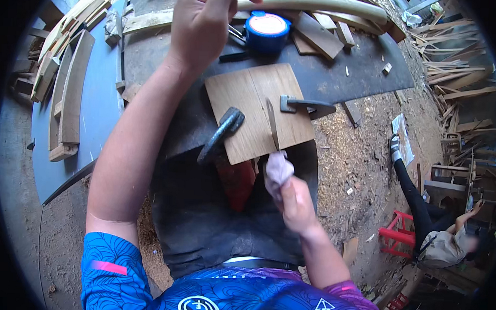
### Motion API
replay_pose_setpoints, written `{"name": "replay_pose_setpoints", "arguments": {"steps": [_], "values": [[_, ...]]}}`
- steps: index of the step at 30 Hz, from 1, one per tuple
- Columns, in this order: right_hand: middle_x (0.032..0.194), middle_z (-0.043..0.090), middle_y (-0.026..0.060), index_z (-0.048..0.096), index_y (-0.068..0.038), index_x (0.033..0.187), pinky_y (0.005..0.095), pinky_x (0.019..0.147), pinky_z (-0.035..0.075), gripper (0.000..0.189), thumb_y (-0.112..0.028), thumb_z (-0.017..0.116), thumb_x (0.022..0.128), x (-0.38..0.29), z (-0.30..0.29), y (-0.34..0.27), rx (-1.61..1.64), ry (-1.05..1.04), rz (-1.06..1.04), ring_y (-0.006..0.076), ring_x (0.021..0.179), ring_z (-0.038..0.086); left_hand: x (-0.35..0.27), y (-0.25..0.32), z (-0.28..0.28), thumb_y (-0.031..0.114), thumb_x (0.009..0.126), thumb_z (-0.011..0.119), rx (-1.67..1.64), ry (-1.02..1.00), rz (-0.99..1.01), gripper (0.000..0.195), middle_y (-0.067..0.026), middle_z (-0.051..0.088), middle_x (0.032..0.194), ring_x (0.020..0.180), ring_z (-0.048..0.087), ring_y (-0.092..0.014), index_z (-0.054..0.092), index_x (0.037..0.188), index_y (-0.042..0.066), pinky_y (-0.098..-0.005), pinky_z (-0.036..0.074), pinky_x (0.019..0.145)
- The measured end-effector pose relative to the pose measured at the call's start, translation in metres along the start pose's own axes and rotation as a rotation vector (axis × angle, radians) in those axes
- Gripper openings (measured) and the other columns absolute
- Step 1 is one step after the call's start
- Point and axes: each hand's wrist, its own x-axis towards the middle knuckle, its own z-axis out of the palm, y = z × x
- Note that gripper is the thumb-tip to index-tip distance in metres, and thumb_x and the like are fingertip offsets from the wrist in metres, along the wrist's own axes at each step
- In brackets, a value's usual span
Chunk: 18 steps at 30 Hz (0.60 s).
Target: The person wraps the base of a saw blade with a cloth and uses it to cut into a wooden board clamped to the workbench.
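Note:
A square wooden board (253, 110) lies at the near edge of a dark worktable, with one metal clamp (228, 123) on its left side and another clamp (299, 103) on its right. My right hand (297, 204) grips a cloth-wrapped handle (279, 170) below the board's near edge. From that handle a narrow blade (272, 123) runs up over the board, beside a thin line in the wood. My left hand (207, 20) is raised at the top of the view, left of a blue round container (266, 30); its fingers are partly cut off, and I cannot tell whether they hold anything.
Wood offcuts (320, 34) and a long curved pale timber (319, 3) lie on the table's far side. A blue-grey panel (98, 88) at left bears a wooden frame (69, 99). Sawdust covers the floor at right, where a person (441, 243) sits on a red stool (399, 234).

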Motion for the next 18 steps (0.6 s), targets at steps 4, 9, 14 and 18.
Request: {"name": "replay_pose_setpoints", "arguments": {"steps": [4, 9, 14, 18], "values": [[0.061, 0.033, -0.0057, 0.043, -0.008, 0.077, 0.0211, 0.042, 0.019, 0.055, -0.058, 0.037, 0.1, 0.02, 0.009, -0.02, 0.01, -0.043, -0.046, 0.0034, 0.048, 0.028, -0.006, -0.014, -0.009, 0.027, 0.103, 0.038, 0.026, -0.005, 0.04, 0.046, 0.0045, 0.042, 0.053, 0.047, 0.034, -0.005, 0.067, 0.077, 0.003, -0.0228, 0.031, 0.046], [0.065, 0.037, -0.0037, 0.044, -0.007, 0.081, 0.0212, 0.042, 0.019, 0.052, -0.054, 0.035, 0.102, -0.023, 0.003, 0.003, 0.074, -0.009, 0.093, 0.0032, 0.048, 0.028, -0.001, -0.005, -0.01, 0.026, 0.103, 0.037, 0.117, -0.034, 0.027, 0.047, 0.0039, 0.041, 0.053, 0.045, 0.034, -0.006, 0.067, 0.076, 0.003, -0.0227, 0.032, 0.045], [0.073, 0.046, -0.0042, 0.055, 0.001, 0.098, 0.0216, 0.054, 0.031, 0.046, -0.041, 0.04, 0.104, 0.026, 0.003, -0.019, 0.14, -0.084, -0.009, 0.0037, 0.061, 0.036, -0.001, -0.009, -0.004, 0.027, 0.104, 0.035, 0.008, 0.098, 0.086, 0.046, 0.0058, 0.036, 0.049, 0.043, 0.033, -0.005, 0.067, 0.08, 0.004, -0.0235, 0.038, 0.044], [0.067, 0.037, -0.0033, 0.043, -0.009, 0.083, 0.0196, 0.042, 0.022, 0.049, -0.055, 0.041, 0.1, -0.007, 0.01, -0.002, 0.162, -0.002, 0.083, 0.0022, 0.047, 0.027, -0.004, -0.005, -0.013, 0.026, 0.104, 0.033, 0.187, 0.007, 0.016, 0.045, 0.0059, 0.038, 0.049, 0.043, 0.032, -0.005, 0.066, 0.081, 0.005, -0.0236, 0.029, 0.042]]}}
